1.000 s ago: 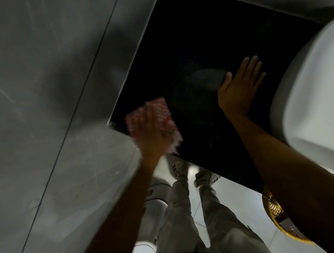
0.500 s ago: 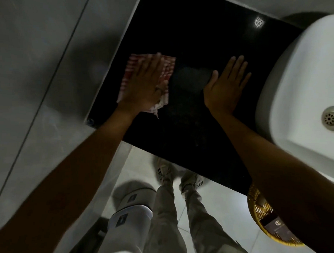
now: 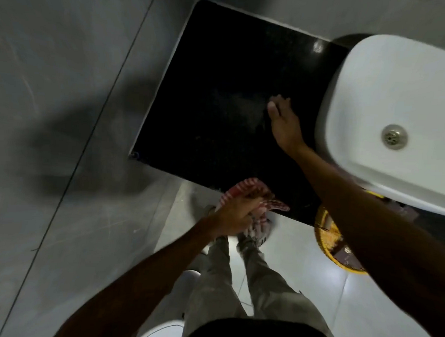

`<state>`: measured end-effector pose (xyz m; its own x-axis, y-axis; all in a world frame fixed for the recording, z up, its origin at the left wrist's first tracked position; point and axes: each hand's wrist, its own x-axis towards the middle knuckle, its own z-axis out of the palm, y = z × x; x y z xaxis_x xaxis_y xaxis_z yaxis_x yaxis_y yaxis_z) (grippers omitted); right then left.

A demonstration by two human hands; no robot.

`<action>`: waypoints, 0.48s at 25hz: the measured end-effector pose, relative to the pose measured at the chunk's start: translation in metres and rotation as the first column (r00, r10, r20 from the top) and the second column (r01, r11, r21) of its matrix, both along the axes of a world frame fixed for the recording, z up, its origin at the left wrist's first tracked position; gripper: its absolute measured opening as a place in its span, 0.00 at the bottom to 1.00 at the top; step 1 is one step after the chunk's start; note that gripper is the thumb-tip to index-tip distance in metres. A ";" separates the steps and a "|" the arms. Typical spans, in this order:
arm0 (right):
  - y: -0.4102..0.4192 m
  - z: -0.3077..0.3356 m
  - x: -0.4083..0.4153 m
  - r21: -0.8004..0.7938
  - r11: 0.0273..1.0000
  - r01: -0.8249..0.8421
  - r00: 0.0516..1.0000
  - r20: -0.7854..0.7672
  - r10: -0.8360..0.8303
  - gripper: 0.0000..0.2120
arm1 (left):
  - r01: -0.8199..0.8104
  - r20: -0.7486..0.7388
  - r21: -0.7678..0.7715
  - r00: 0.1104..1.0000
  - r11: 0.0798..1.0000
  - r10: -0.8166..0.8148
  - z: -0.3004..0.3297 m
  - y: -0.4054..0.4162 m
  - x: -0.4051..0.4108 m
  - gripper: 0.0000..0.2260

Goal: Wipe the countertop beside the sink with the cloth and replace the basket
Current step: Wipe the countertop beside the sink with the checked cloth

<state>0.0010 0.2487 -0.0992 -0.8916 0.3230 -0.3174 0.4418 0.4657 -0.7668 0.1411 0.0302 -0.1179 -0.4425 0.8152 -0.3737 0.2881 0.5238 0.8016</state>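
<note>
Seen from above: black counter (image 3: 219,91) bare, white sink (image 3: 373,85) along its right edge. Yellow basket (image 3: 328,239) on the floor under the near right corner, not yet replaced. Right hand (image 3: 286,122) flat and empty beside the sink; left hand (image 3: 236,214) closed on the striped cloth (image 3: 243,187) at the near edge. Wiping seemingly nearly complete; next, reaching down for the basket

Countertop (image 3: 219,91) sits in the wall corner, sink (image 3: 388,94) on its right. Right hand (image 3: 286,122) rests on the countertop just beside the sink. Left hand (image 3: 236,214) with cloth (image 3: 243,188) at the countertop's near edge. Basket (image 3: 328,239) on the floor (image 3: 363,314) below that edge, under the right forearm.
</note>
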 end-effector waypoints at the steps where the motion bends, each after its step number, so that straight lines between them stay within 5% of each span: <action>1: -0.004 0.008 0.014 -0.129 0.991 -0.016 0.999 0.030 0.020 0.19 | -0.148 0.289 -0.007 0.946 0.989 0.144 0.012 -0.004 -0.005 0.13; 2: -0.008 0.016 0.020 -0.289 0.956 -0.042 0.993 0.089 0.071 0.18 | -0.313 0.611 -0.044 0.743 0.949 0.274 0.023 -0.006 -0.021 0.13; 3: -0.008 0.027 0.036 -0.456 0.889 -0.043 0.980 0.153 0.126 0.22 | -0.433 0.782 -0.101 0.522 0.896 0.340 0.037 -0.013 -0.029 0.16; 6: 0.010 0.033 -0.004 -0.708 0.673 0.212 0.949 0.315 0.032 0.37 | -0.588 0.872 -0.311 0.136 0.747 0.470 0.055 -0.003 -0.171 0.23; 8: 0.005 0.033 -0.002 -0.740 0.635 0.220 0.944 0.326 0.053 0.28 | -0.658 0.826 -0.317 0.161 0.682 0.540 0.063 0.009 -0.202 0.28; 10: -0.009 0.017 0.015 -0.570 0.774 0.275 0.942 0.320 -0.099 0.10 | -0.708 0.767 -0.375 0.126 0.599 0.629 0.058 0.008 -0.199 0.36; 12: -0.009 0.000 0.028 -0.439 0.801 0.407 0.902 0.330 -0.277 0.12 | -0.714 0.844 -0.373 0.005 0.593 0.537 0.047 0.004 -0.186 0.41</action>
<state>0.0291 0.2397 -0.0993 -0.6280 0.3377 -0.7011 0.6973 -0.1560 -0.6997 -0.0445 0.0346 -0.0713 -0.3223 0.4700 -0.8217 -0.9339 -0.0157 0.3573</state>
